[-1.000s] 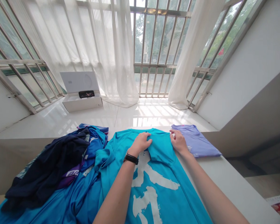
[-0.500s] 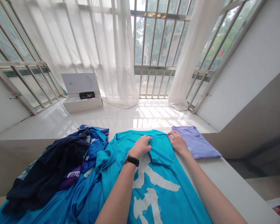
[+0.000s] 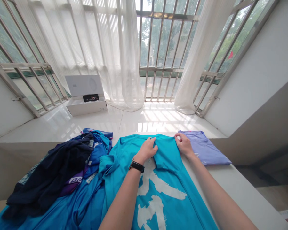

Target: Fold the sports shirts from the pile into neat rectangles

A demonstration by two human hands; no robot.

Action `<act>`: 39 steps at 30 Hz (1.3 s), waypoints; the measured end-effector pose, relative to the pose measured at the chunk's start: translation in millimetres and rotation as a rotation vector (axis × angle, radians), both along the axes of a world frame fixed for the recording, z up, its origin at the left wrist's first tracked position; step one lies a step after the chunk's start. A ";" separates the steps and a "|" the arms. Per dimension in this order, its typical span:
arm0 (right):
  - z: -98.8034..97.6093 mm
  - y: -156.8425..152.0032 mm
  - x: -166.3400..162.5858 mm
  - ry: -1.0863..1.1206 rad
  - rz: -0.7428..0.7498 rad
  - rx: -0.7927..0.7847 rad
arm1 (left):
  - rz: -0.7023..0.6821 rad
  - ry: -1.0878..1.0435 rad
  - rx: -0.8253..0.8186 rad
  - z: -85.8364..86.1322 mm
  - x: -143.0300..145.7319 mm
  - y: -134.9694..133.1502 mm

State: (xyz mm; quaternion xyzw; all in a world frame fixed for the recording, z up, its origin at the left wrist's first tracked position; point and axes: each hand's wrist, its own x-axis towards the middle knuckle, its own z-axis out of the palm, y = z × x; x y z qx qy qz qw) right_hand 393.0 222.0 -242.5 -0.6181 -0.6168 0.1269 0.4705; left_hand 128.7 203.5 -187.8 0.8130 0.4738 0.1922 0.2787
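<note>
A turquoise T-shirt (image 3: 169,179) with large white brush-stroke lettering lies spread out before me, one sleeve turned in over its body. Near the neckline, my left hand (image 3: 147,149), with a black-banded watch on the wrist, rests on the fabric with curled fingers gripping it beside the turned-in sleeve. At the shirt's right shoulder edge, my right hand (image 3: 183,144) pinches the cloth between thumb and fingers. Just beyond that hand is a folded lavender shirt (image 3: 206,148).
Left of the shirt is a heap of dark navy (image 3: 55,172) and blue clothes (image 3: 97,153). An open white box (image 3: 87,107) with a black phone-like object (image 3: 91,97) stands on the white sill (image 3: 129,123). Sheer curtains (image 3: 124,64) and metal bars (image 3: 156,84) line the window.
The view has shifted slightly. The fingers of my left hand have drawn a little closer on the shirt, while my right hand keeps its place at the shoulder edge.
</note>
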 end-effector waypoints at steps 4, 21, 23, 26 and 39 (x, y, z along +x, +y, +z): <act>5.9 0.0 -2.5 0.171 0.075 -0.028 | 0.012 0.025 -0.006 -0.6 2.1 -1.6; 4.2 5.3 -4.9 0.057 0.025 -0.059 | -0.042 0.085 -0.088 5.2 0.5 -6.8; 2.6 6.1 -4.9 -0.014 0.008 -0.047 | -0.038 0.094 -0.092 6.4 -0.4 -6.6; -0.1 7.5 -2.7 -0.083 -0.034 -0.040 | -0.049 0.113 -0.100 7.6 -1.3 -6.2; -6.2 8.5 2.5 -0.230 -0.070 -0.078 | -0.041 0.138 -0.062 1.3 2.2 -10.3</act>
